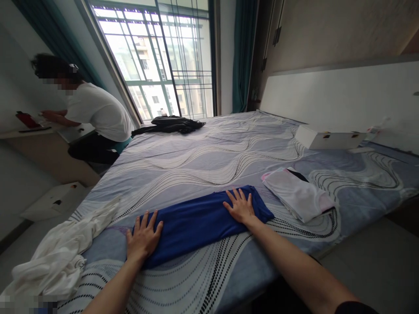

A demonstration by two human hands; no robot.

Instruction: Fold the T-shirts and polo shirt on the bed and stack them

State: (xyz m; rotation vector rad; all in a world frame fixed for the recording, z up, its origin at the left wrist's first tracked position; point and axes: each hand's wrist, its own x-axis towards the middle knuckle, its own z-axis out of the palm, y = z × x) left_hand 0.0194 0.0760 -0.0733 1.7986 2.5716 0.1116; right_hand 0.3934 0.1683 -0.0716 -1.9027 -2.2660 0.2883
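A blue garment (196,222), folded into a long flat strip, lies across the near part of the bed. My left hand (143,235) rests flat on its left end, fingers spread. Toward the other end, my right hand (240,206) presses flat on the cloth, its fingers apart too. To the right lies a folded stack of white and pink clothes (303,194) with a black patch showing. A crumpled white garment (65,253) spreads along the left edge of the bed.
The bed (209,165) has a wavy patterned sheet. A black garment (173,124) lies at its far edge. A white box (330,137) stands by the headboard (343,91). Another box (54,200) is on the floor. A person in a white shirt (98,109) sits at a desk (49,148).
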